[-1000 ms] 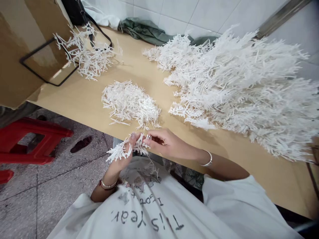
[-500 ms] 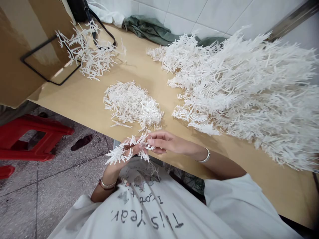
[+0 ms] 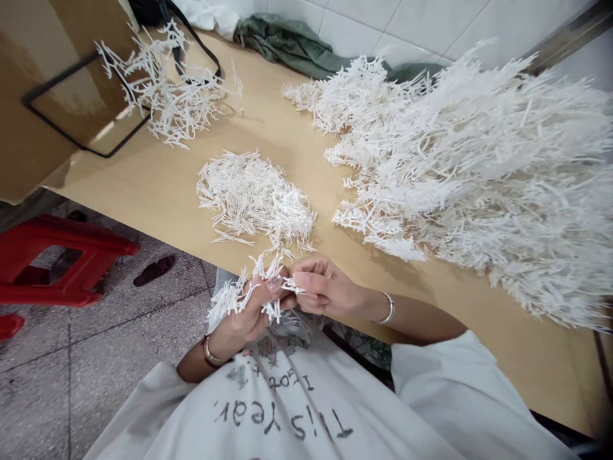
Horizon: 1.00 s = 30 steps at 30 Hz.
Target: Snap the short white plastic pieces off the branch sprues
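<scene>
My left hand point(image 3: 253, 312) is closed around a white, many-tipped branched plastic piece point(image 3: 224, 299), whose thin prongs stick out on both sides of the fingers. Close against it, my right hand point(image 3: 330, 289) pinches the right end of the same piece, where short white prongs point(image 3: 293, 285) show at the fingertips. Both hands are at the table's near edge, in front of my shirt. Just beyond them lies a low pile of short loose white sticks point(image 3: 256, 198).
A large heap of white branched pieces point(image 3: 469, 172) covers the table's right side. At the back left are a tangle of bare white stems point(image 3: 177, 102), a black wire frame point(image 3: 71, 137) and a cardboard box point(image 3: 62, 76). Green cloth point(image 3: 287, 45) lies along the wall. A red stool point(image 3: 71, 262) stands at left.
My right hand has drawn slightly right and down, its fingers curling into a tighter pinch. My left hand has turned a little, its thumb now on top of the piece. The view has shifted slightly.
</scene>
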### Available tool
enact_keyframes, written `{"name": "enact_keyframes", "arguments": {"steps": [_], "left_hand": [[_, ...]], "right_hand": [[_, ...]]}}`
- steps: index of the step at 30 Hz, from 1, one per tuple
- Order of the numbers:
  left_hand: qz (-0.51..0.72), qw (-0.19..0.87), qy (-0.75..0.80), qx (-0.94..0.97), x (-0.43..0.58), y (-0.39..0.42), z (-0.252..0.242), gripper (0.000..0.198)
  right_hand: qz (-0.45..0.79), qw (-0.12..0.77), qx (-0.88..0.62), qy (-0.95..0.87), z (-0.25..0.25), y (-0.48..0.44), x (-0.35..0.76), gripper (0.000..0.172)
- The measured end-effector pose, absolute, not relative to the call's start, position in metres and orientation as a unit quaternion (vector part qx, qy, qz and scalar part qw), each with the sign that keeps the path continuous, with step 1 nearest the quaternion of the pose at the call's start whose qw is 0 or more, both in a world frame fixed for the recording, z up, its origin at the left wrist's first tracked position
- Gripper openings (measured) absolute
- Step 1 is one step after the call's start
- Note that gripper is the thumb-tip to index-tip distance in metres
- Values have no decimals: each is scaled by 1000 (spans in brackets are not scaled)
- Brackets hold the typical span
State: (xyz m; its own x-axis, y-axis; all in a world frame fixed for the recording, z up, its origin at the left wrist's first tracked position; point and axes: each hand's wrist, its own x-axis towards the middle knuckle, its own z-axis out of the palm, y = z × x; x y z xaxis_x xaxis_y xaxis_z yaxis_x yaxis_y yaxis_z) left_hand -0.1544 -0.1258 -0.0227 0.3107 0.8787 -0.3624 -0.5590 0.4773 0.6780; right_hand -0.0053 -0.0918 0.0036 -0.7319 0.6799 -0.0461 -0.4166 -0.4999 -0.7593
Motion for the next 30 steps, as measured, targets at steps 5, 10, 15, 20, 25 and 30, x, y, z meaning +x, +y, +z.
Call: {"name": "enact_keyframes", "arguments": {"steps": [5, 10, 15, 20, 25, 30], "left_hand": [[451, 831, 297, 132, -144, -123, -10, 33], [430, 851, 292, 77, -144, -124, -9, 29], [424, 877, 224, 36, -144, -122, -6, 32], [429, 870, 202, 133, -143, -125, -8, 35], [467, 832, 232, 188, -140, -121, -8, 36], [469, 795, 317, 216, -141, -116, -11, 44]], "right_hand": [[857, 332, -206, -335, 8, -95, -5, 35], [871, 315, -223, -305, 6, -99, -2, 41], [879, 326, -153, -315, 11, -98, 1, 46], [813, 345, -141, -448, 22, -88, 6, 42], [584, 320, -241, -706, 29, -69, 16, 33], [207, 195, -420, -862, 17, -43, 26, 28]]}}
